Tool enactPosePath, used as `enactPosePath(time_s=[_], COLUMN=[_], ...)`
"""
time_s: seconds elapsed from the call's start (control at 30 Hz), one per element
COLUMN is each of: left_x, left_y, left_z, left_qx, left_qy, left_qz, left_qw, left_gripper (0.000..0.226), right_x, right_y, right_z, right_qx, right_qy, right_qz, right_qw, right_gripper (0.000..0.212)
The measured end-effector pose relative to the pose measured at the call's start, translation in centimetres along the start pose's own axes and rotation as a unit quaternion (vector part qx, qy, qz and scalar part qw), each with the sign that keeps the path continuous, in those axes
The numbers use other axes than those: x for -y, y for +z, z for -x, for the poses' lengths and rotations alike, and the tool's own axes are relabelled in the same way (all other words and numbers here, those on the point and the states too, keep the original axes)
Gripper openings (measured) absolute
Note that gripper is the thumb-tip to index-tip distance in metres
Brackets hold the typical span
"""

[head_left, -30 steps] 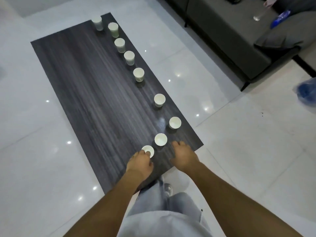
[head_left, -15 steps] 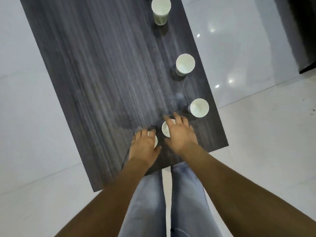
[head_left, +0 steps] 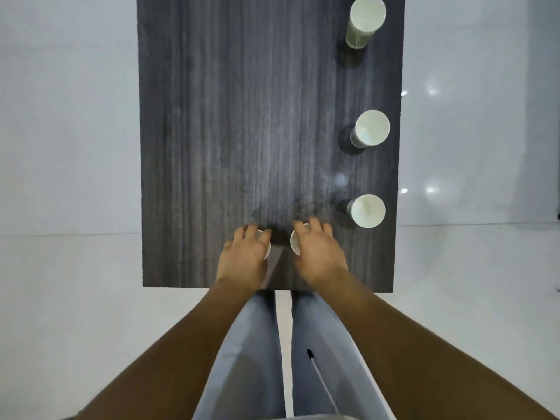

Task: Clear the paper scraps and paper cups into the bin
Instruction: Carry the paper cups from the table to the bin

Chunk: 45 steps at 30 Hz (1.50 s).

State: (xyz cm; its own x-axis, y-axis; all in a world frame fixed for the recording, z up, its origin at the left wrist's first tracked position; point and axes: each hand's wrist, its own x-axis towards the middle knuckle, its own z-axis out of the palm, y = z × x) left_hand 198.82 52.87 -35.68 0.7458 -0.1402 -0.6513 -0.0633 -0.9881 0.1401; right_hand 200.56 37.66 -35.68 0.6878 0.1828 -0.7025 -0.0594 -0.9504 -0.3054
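Note:
Near the front edge of the dark wooden table (head_left: 242, 116), each of my hands sits on top of a white paper cup. My left hand (head_left: 245, 257) curls over one paper cup (head_left: 268, 250), leaving only a sliver of rim visible at its right side. My right hand (head_left: 319, 253) wraps the neighbouring paper cup (head_left: 294, 244), fingers across the top and thumb below. Both cups stand on the table. No paper scraps or bin appear in view.
Three more upright paper cups line the table's right edge: a near one (head_left: 367, 211), a middle one (head_left: 371, 128) and a far one (head_left: 366, 16). Glossy white floor tiles (head_left: 60, 147) surround the table. My legs in grey jeans (head_left: 251, 344) stand at its front edge.
My head has tilted down over the table's near end. Both hands moved forward from beside the two nearest cups onto them, and the fingers closed round them.

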Motion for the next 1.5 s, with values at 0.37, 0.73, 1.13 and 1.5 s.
enactPosePath(time_s=[0.37,0.73,1.13,1.5], left_x=[0.8,9.3,19.4,25.8], left_y=[-5.7,-1.4,13.5,23.1], left_z=[11.8,32.0,57.9,72.1], left_qx=[-0.039,-0.140,-0.189,-0.213], left_qy=[-0.161,-0.379,-0.534,-0.625], left_qz=[0.106,0.252,0.372,0.437], left_qw=[0.980,0.879,0.736,0.611], left_gripper=[0.061,0.049,0.056,0.053], right_x=[8.4,25.2,42.0,53.7], right_y=[-7.2,-0.1,20.6,34.9], right_z=[7.3,17.5,34.5,43.9], right_qx=[0.050,0.078,0.141,0.183], right_qy=[-0.136,-0.317,-0.462,-0.558], right_qz=[0.121,0.230,0.352,0.432], right_qw=[0.982,0.917,0.802,0.685], right_gripper=[0.061,0.061,0.062,0.064])
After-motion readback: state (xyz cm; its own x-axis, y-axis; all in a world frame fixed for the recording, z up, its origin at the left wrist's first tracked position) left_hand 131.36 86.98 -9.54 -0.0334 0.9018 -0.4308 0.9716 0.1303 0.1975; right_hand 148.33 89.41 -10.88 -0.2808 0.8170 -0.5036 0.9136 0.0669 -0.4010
